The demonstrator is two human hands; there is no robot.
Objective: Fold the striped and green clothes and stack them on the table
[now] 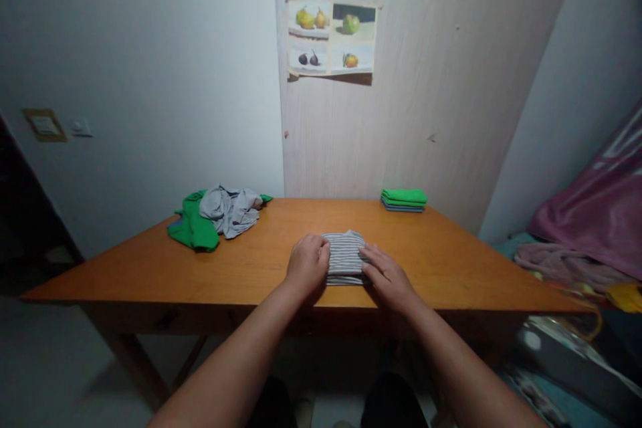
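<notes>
A folded grey-and-white striped cloth, perhaps a garment, lies in layers near the front edge of the wooden table. At its left side is my left hand, the fingers curled and closed on the edge. My right hand grips the opposite side, its fingers over the right edge of the top layer. The undersides of both hands are hidden. Toward the back left is a crumpled heap of a grey cloth and a green cloth. A neat folded stack, green above blue-grey, sits at the back right.
The wooden table stands against a wall bearing a sheet of fruit pictures. Right of the table are a pink cloth and other piled items. A light switch is on the left wall.
</notes>
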